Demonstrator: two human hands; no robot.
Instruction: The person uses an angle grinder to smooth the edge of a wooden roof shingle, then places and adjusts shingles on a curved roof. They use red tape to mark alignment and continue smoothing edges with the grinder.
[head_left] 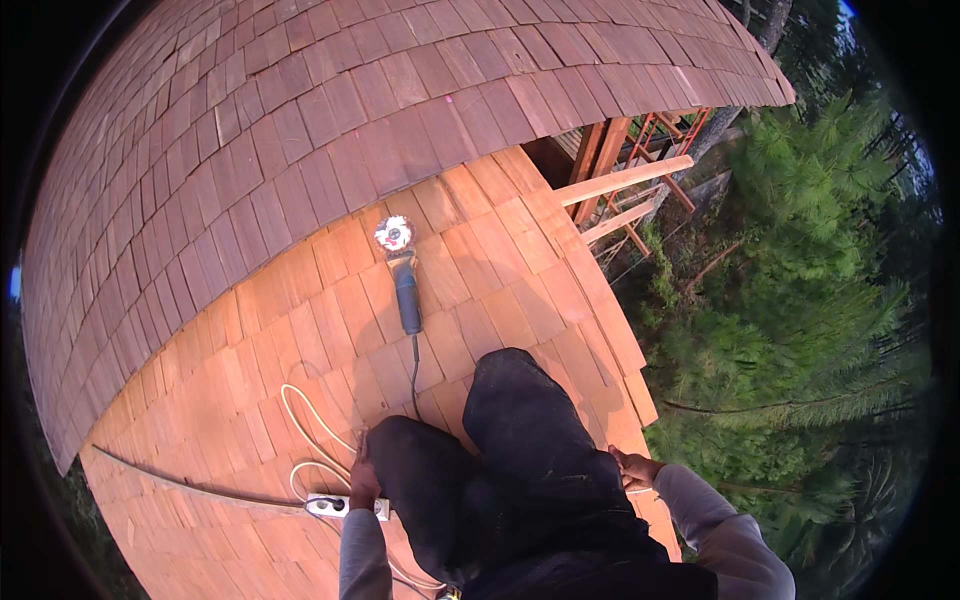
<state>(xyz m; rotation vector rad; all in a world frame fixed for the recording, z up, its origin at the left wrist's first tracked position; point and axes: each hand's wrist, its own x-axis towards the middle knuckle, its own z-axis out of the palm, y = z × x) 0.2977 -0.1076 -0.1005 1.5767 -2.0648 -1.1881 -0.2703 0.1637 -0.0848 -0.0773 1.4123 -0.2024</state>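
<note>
Fingers on the left hand (362, 478) are pointing up the slope and lying flat on the shingles, right beside the left knee, not wrapped around anything as far as I can see. Fingers on the right hand (635, 468) are curled loosely, pressed down near the roof edge beside the right leg; can't tell if there's anything under them.

Biggest thing first: the curved shingle roof (300, 130), which fills most of the view, older grey-brown rows up top and fresher orange wood lower down where the person is kneeling in dark trousers (520, 450). Off to the right it drops away to pine trees (830, 300), with some wooden beams (625, 180) and red scaffold bits (670, 135) poking out below the eave.

Then there's a long thin strip (190, 485) lying across the shingles on the left, running toward the power strip. A white cable (305, 425) loops over the roof just left of the left hand.

Angle grinder (402, 275) is lying on the shingles up the slope from the knees, disc end away from the person, well apart from both hands, its dark cord running back down toward the left knee.

Smallest: a white power strip (345, 507) sitting just below the left hand, near the wrist.
</note>
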